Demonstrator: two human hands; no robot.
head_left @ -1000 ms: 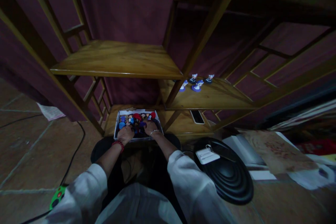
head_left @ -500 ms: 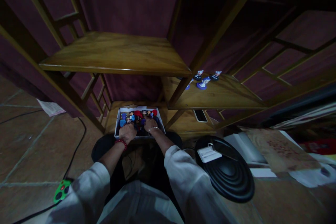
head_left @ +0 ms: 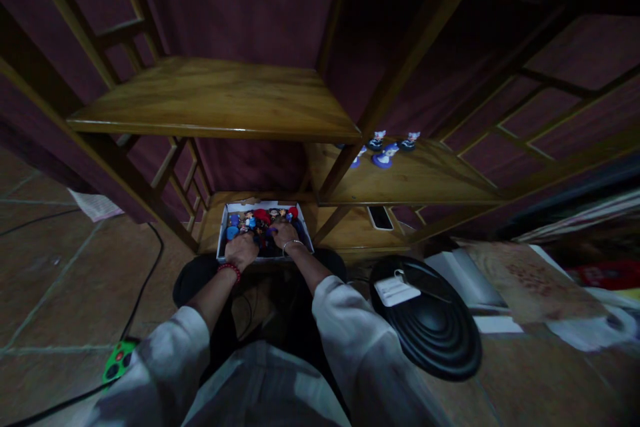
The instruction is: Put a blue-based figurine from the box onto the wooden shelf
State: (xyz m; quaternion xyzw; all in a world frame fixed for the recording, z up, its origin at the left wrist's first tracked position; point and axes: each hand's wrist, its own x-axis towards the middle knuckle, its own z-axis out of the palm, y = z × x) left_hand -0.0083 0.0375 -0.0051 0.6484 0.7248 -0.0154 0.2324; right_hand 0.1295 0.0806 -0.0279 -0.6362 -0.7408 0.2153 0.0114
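Note:
A shallow white box (head_left: 221, 235) full of small colourful toy figurines (head_left: 261, 215) sits on the low shelf in front of my knees. My left hand (head_left: 242, 250), with a red bead bracelet at the wrist, is over the box's front left part, its fingers curled down among the figurines. Over the right half of the box, my right hand (head_left: 284, 235) wears a thin bangle at the wrist. Its fingers are bent inward beside something purple. Both sets of fingertips are mostly hidden, and I cannot make out what either hand grips.
Several figurines (head_left: 385, 155) stand on the right-hand shelf (head_left: 420, 180). Below it lies a phone (head_left: 380, 217). A wooden shelf (head_left: 215, 97) juts out above the box. On the floor are a round black ridged stool (head_left: 435, 327), papers (head_left: 530, 280) and a green power strip (head_left: 119, 360) with a cable.
My right hand has shifted very slightly within the box. My left hand stays almost in place. The whole view has moved a little.

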